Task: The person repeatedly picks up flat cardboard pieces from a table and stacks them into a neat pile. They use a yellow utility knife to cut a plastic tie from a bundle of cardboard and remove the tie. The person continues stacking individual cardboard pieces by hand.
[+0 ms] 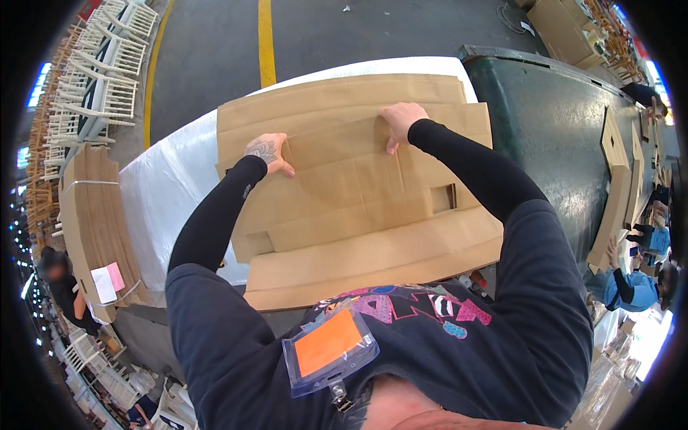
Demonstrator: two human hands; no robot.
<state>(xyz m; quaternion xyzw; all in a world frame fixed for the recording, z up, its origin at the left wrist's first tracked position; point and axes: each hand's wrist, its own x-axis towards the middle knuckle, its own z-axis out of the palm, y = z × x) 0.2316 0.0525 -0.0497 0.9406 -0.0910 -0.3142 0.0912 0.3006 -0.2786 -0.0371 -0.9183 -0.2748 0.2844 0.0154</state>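
Observation:
A wide brown cardboard sheet (337, 186) lies in front of me, creased, with a small cut-out near its right side. My left hand (269, 153) is closed on its far edge, thumb on the near face and fingers partly hidden behind. Farther right along that same edge, my right hand (402, 124) also grips the sheet, its thumb pointing down over the face. Another cardboard layer (344, 89) shows beyond the hands. Toward my body, a folded cardboard flap (373, 247) runs across.
Beneath the cardboard is a surface covered in clear plastic film (168, 172). A strapped cardboard stack (97, 215) stands at left, and a dark green table (537, 122) adjoins at right. Stacked white chairs (100, 79) are far left. Other people work at both sides.

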